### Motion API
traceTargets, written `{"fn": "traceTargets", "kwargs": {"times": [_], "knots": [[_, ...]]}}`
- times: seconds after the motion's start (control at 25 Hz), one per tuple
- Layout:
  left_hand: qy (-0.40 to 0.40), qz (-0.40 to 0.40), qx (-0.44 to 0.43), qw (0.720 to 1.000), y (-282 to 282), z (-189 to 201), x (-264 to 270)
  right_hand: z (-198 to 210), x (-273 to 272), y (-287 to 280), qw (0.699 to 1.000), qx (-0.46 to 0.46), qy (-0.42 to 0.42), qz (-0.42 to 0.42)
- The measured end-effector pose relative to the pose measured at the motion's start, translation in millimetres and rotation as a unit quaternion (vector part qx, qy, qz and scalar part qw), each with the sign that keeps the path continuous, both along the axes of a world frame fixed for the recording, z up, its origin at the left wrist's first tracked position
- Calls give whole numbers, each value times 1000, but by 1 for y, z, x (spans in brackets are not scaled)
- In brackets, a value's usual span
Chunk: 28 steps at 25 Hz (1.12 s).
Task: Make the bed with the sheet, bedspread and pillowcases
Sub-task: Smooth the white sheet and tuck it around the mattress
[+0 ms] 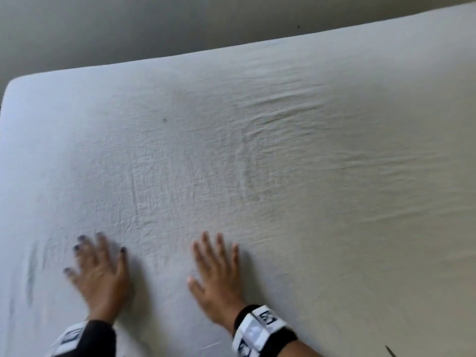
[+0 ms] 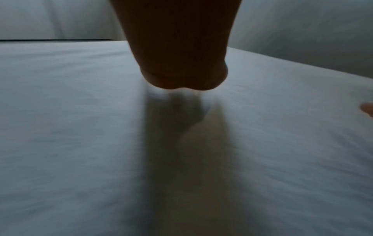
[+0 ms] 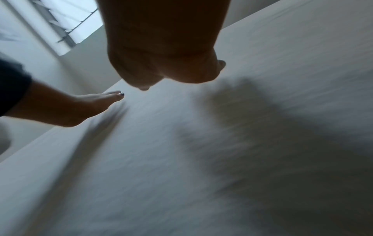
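A white sheet (image 1: 257, 155) covers the whole mattress, with fine wrinkles across its middle and right side. My left hand (image 1: 99, 266) lies flat on the sheet near the front edge, fingers spread and blurred. My right hand (image 1: 216, 269) lies flat beside it, fingers straight, palm down on the cloth. In the left wrist view only the heel of my left hand (image 2: 181, 55) shows above the sheet (image 2: 80, 127). The right wrist view shows the heel of my right hand (image 3: 165, 52) over the sheet (image 3: 181, 159), with my left hand (image 3: 80, 107) flat at the left.
A plain grey wall (image 1: 154, 27) runs behind the mattress's far edge. The mattress's rounded far left corner (image 1: 18, 83) is in sight. A louvred window (image 3: 66, 27) shows in the right wrist view. No bedspread or pillowcase is in view.
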State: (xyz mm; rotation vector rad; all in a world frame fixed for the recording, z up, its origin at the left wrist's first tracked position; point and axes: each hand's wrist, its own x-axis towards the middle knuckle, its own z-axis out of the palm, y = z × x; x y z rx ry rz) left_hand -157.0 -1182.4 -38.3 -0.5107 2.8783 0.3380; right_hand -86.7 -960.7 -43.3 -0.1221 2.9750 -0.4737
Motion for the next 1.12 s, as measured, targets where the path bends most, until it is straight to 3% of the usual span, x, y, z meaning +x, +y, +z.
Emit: {"fn": "traceTargets", "kwargs": {"times": [0.16, 0.32, 0.44, 0.56, 0.68, 0.8, 1.0, 1.12], "knots": [[27, -194, 74, 978, 159, -7, -48, -1, -48, 158, 973, -2, -19, -232], [26, -281, 87, 956, 294, -18, -90, -1, -89, 305, 959, 42, -69, -272], [17, -273, 56, 960, 324, -35, -127, -13, -135, 366, 955, 77, -89, -274], [51, -239, 23, 969, 308, -40, -144, -23, -191, 389, 956, 78, -90, -268], [48, -203, 6, 978, 285, -39, -145, -31, -242, 382, 962, 82, -85, -246], [30, -144, 9, 989, 262, -35, -131, -30, -278, 337, 978, 87, -87, -168], [45, -116, 17, 992, 255, -34, -112, -18, -300, 214, 992, 79, -90, 50], [54, -111, 4, 992, 256, -37, -114, -9, -289, 147, 972, 74, -90, 206]]}}
